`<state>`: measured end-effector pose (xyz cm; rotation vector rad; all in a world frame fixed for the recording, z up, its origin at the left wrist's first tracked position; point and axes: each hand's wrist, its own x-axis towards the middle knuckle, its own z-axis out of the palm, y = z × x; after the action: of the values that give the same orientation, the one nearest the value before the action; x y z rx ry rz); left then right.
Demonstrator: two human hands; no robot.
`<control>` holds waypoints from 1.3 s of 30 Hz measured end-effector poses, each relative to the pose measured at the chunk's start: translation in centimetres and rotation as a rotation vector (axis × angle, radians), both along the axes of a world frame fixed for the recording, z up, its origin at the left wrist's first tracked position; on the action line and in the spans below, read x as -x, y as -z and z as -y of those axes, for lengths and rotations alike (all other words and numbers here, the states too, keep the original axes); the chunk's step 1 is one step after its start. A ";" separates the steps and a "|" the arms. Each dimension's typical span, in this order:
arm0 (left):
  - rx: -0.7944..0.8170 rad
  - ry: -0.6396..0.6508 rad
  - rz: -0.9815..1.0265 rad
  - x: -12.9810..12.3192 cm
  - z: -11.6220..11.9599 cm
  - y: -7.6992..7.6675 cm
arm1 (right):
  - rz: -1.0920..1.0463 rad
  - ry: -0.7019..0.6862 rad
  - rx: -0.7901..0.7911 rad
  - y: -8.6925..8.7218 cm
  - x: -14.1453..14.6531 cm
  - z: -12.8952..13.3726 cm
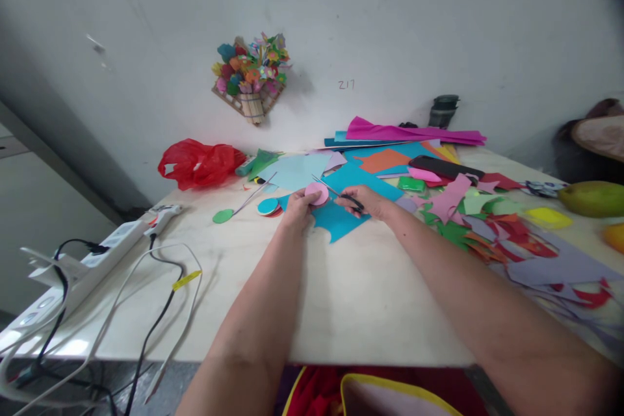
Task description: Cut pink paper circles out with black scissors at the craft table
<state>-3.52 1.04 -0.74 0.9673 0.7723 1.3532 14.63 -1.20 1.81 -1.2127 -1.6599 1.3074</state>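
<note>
The left hand (297, 207) pinches a pink disc (318, 193) while the right hand (369, 200) holds scissors (349, 198) beside it. From the disc, stacked discs (268, 207) lie at 9 o'clock on the bench (380, 299), paper scraps (517, 229) at 3 o'clock.

On my feed, the left hand (299, 207) and the right hand (364, 200) are bare, as are the forearms (263, 299) behind them, and closer in, below the hands, I make out rumpled deep-red cloth (322, 391), seemingly a worn garment, with yellow edging (380, 379) around a pale panel (390, 398).
</note>
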 end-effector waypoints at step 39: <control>0.060 0.123 -0.148 1.6 -0.1 -0.3 | -0.002 -0.005 -0.008 1.5 -0.5 -1.6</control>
<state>-5.10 1.12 -0.44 1.0588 0.8458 1.1559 15.12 0.38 0.32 -1.2032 -1.6666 1.3030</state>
